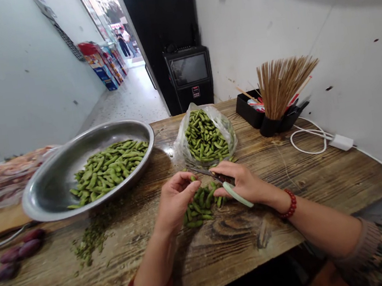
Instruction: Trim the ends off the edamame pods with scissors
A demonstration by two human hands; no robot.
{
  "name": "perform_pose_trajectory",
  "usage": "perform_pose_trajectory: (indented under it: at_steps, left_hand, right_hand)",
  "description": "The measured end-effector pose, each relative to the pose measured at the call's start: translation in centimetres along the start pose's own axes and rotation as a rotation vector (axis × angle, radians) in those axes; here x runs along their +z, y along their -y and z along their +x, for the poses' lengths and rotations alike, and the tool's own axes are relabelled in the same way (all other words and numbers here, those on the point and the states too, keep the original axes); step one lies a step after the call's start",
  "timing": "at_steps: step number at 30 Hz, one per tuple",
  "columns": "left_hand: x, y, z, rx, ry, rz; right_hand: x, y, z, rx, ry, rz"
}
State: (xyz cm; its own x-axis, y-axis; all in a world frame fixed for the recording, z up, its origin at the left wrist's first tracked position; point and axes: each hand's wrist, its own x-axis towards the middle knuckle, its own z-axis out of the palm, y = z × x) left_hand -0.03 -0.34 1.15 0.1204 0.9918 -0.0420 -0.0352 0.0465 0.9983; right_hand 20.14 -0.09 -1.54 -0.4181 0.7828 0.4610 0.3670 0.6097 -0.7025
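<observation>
My left hand (176, 198) pinches a green edamame pod (193, 178) between thumb and fingertips, most of it hidden by the fingers. My right hand (241, 182) is closed on a pair of scissors with pale green handles (237, 195); their dark blades point left toward the pod. Under both hands lies a small heap of edamame pods (201, 204) on the wooden table. Just beyond them, an open clear plastic bag (230, 133) is full of pods. To the left, a large steel basin (44, 194) holds more pods.
Trimmed green bits (91, 242) lie in front of the basin. Several purple-red oval items (31, 247) sit at the left, near a bagged pinkish bundle (11, 180). At the right stand a black holder (248, 110) with wooden sticks (280, 85) and a white cable with adapter (342, 141).
</observation>
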Motion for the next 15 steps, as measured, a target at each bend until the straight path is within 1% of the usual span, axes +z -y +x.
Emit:
perform_pose_trajectory:
  at_steps: [4, 7, 11, 15]
  left_hand:
    - [0.2, -0.1, -0.1, 0.011, 0.049, 0.037]
    - [0.1, 0.0, -0.1, 0.026, 0.029, 0.044]
    - [-0.1, 0.4, 0.1, 0.05, 0.054, 0.045]
    - [-0.3, 1.0, 0.3, 0.113, 0.068, 0.066]
  right_hand:
    - [-0.1, 0.2, -0.1, -0.014, 0.051, -0.018]
    - [-0.2, 0.4, -0.1, -0.029, 0.071, -0.069]
    - [-0.3, 0.5, 0.0, -0.057, 0.065, -0.146]
    - [-0.4, 0.7, 0.0, -0.072, 0.061, -0.196]
